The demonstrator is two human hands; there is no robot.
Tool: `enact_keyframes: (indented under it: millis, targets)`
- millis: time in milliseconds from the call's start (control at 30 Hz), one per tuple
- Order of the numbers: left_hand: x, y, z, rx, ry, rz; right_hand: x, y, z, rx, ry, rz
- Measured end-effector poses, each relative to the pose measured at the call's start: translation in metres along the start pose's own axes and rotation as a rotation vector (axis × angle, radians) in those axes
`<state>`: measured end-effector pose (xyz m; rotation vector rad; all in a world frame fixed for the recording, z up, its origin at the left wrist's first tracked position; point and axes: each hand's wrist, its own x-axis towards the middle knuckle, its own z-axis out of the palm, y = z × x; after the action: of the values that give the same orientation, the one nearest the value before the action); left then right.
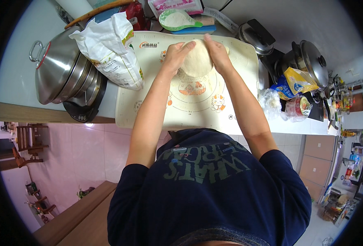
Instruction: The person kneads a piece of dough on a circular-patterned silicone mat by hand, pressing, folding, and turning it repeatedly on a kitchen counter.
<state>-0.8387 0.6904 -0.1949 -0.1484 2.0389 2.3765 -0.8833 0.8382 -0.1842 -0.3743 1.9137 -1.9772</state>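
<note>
A round, flattened piece of pale dough is held up between my two hands over a cream-coloured kneading mat. My left hand grips its left edge, the thumb lying on the face of the dough. On the opposite edge is my right hand, with its thumb at the upper rim. The fingers behind the dough are hidden. Flour dusts the mat under it, around printed circles and cartoon figures. A small bit of another pale piece shows just beyond my right hand; I cannot tell what it is.
Left of the mat stand a white flour bag and a lidded steel pot. A green scoop of flour rests at the back. Lidded pans, a yellow-and-blue packet and plastic bags crowd the right.
</note>
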Motion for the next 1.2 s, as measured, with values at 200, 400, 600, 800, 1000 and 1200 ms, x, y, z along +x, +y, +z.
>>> enact_keyframes:
  millis: [200,400,600,800,1000,1200]
  targets:
    - [-0.003,-0.021,-0.003,-0.125,0.279,0.144,0.002,0.003,-0.003,-0.021,0.023,0.002]
    - [-0.014,0.001,-0.008,-0.459,0.018,0.004,0.004,-0.027,-0.005,-0.275,-0.077,-0.237]
    - [-0.01,0.011,0.005,-0.084,0.089,0.131,0.012,-0.023,-0.005,-0.337,0.028,-0.242]
    - [-0.008,-0.005,-0.005,-0.347,0.226,0.208,0.005,-0.014,-0.002,-0.215,-0.161,0.014]
    - [-0.001,0.01,-0.012,-0.08,0.223,0.146,0.006,-0.023,-0.001,-0.186,-0.143,-0.082]
    - [-0.009,0.012,-0.028,-0.23,0.197,0.068,0.008,-0.023,-0.01,-0.186,-0.267,-0.07]
